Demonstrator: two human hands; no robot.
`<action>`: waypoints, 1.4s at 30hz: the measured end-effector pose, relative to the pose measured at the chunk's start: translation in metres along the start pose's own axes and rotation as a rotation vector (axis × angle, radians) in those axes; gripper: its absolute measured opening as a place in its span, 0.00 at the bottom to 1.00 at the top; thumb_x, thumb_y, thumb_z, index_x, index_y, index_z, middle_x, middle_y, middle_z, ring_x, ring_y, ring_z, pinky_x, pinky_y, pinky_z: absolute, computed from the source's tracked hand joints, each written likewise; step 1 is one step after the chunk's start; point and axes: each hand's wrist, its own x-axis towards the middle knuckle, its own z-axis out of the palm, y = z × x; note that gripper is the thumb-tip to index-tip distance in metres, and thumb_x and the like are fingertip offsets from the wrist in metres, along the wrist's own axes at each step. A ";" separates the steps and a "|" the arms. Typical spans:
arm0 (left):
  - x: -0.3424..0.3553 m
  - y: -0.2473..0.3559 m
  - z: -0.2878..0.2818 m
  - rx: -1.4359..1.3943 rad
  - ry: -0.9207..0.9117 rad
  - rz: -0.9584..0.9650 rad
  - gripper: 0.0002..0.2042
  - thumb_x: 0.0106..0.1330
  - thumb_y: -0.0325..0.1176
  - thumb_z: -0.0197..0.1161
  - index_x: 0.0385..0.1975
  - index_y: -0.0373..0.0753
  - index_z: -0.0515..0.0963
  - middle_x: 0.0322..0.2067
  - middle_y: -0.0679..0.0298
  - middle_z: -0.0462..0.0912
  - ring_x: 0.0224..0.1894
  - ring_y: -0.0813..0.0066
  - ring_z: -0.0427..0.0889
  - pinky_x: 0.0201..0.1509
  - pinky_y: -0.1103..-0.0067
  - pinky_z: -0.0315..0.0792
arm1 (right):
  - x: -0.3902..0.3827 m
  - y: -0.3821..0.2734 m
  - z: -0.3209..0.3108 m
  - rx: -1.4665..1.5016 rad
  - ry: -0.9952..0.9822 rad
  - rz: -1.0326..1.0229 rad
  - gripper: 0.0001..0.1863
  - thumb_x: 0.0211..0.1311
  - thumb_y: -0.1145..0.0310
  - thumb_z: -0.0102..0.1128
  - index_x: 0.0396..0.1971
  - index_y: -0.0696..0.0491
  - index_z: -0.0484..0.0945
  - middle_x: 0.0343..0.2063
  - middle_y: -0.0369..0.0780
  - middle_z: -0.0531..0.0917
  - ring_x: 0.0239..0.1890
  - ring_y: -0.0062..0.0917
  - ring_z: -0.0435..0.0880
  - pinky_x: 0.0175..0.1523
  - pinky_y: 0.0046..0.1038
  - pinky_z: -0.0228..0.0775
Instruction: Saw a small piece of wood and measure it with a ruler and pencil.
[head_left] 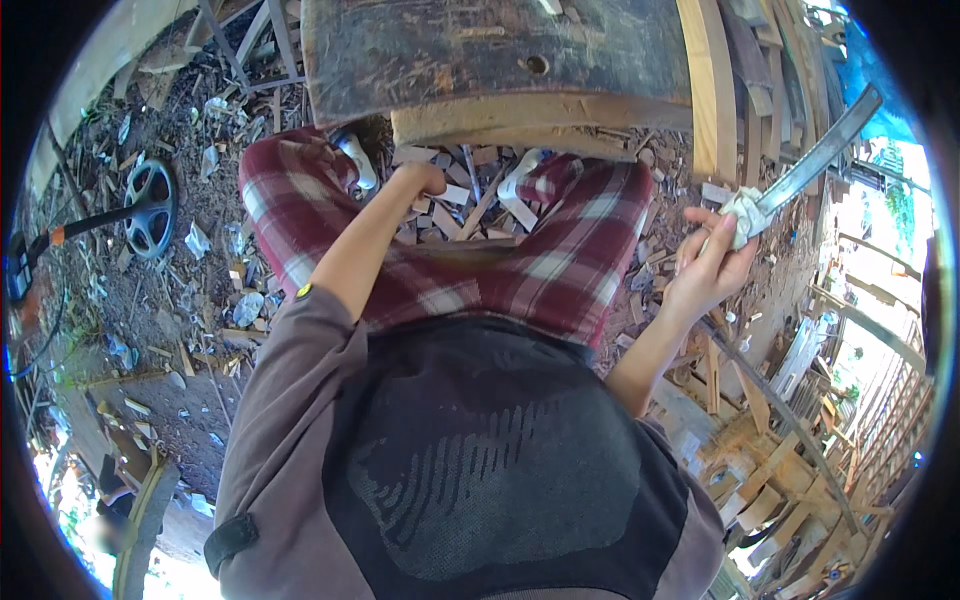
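Observation:
My right hand (710,255) is out to the right, its fingers closed around the wrapped grip of a machete (825,145). Crumpled whitish wrapping (743,216) covers that grip, and the long, straight metal blade slants up to the far right. My left hand (428,180) hangs between my knees, above wood scraps on the ground. Its fingers curl inward, and whatever they may hold is hidden. Ahead of both hands stands a worn dark wooden bench (490,60) with a round hole in its top.
Wood offcuts (440,220) and litter cover the ground around my feet. Upright planks (712,90) lean beside the bench's right end. At left lies a black spoked wheel (152,208) on a shaft. More timber pieces (770,490) are piled at the lower right.

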 end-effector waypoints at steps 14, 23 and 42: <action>0.141 -0.085 -0.223 -0.370 0.248 -0.091 0.24 0.56 0.33 0.57 0.55 0.34 0.74 0.44 0.45 0.82 0.46 0.50 0.83 0.48 0.63 0.77 | 0.068 0.036 0.124 0.166 -0.021 -0.083 0.20 0.75 0.69 0.38 0.61 0.62 0.60 0.22 0.46 0.78 0.11 0.13 0.62 0.13 0.16 0.57; 0.230 -0.140 -0.252 -0.480 0.499 -0.008 0.23 0.57 0.34 0.57 0.54 0.35 0.74 0.45 0.45 0.82 0.49 0.50 0.82 0.50 0.63 0.77 | 0.062 0.052 0.141 -0.059 0.310 -0.213 0.19 0.77 0.59 0.36 0.34 0.61 0.67 0.12 0.36 0.67 0.06 0.12 0.52 0.10 0.15 0.42; 0.278 -0.089 0.078 -0.781 0.371 -0.042 0.22 0.58 0.35 0.58 0.54 0.37 0.74 0.48 0.44 0.80 0.53 0.51 0.79 0.54 0.61 0.75 | 0.074 0.056 0.150 -0.172 0.150 -0.212 0.26 0.77 0.52 0.34 0.25 0.56 0.68 0.12 0.34 0.66 0.07 0.09 0.54 0.11 0.13 0.39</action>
